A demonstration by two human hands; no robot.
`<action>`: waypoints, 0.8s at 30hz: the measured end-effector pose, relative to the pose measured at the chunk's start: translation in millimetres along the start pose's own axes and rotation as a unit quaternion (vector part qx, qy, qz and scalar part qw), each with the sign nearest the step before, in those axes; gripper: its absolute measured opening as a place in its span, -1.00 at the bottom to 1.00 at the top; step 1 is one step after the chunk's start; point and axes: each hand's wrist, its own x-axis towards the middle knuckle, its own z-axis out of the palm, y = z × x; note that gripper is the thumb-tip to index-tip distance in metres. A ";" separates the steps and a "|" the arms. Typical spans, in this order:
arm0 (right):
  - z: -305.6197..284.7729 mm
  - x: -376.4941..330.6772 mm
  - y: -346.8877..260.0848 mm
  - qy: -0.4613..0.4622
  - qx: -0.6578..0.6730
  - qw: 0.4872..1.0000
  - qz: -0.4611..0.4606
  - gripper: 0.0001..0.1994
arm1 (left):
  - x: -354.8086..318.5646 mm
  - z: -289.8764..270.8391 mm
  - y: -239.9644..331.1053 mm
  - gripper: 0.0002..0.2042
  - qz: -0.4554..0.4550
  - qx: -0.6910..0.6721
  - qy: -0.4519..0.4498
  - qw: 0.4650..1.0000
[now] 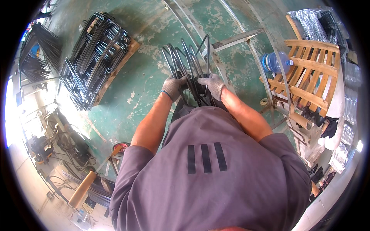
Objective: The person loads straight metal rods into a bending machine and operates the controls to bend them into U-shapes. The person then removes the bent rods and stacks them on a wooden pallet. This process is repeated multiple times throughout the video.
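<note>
Both of my hands wear grey knit gloves and grip a bundle of bent dark metal rods [189, 61] held in front of my chest, above the green floor. My left hand [173, 87] clasps the bundle's left side. On the right side my right hand [212, 85] is closed around several rods. The rods fan out away from me, with looped ends at the far side. My grey shirt hides the bundle's near end.
A large stack of similar bent rods [94, 57] lies on a wooden board at the left. A wooden pallet frame [308, 79] and a blue water bottle [274, 62] stand at the right. A metal frame [235, 38] runs across the floor ahead. A wooden-handled tool [86, 184] lies lower left.
</note>
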 end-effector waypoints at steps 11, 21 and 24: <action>2.5 -9.4 -11.9 0.009 0.009 1.000 0.026 -0.46 | 4.0 0.4 -3.2 -0.82 0.000 -0.002 0.003 1.000; -1.5 -2.0 -1.0 0.029 -0.005 0.999 0.029 -0.38 | 5.8 -0.9 -7.0 -0.83 0.006 0.028 0.006 1.000; -2.0 -6.6 -5.8 0.009 0.017 1.000 0.025 -0.45 | 0.7 3.3 -4.0 -0.82 0.011 0.026 0.005 1.000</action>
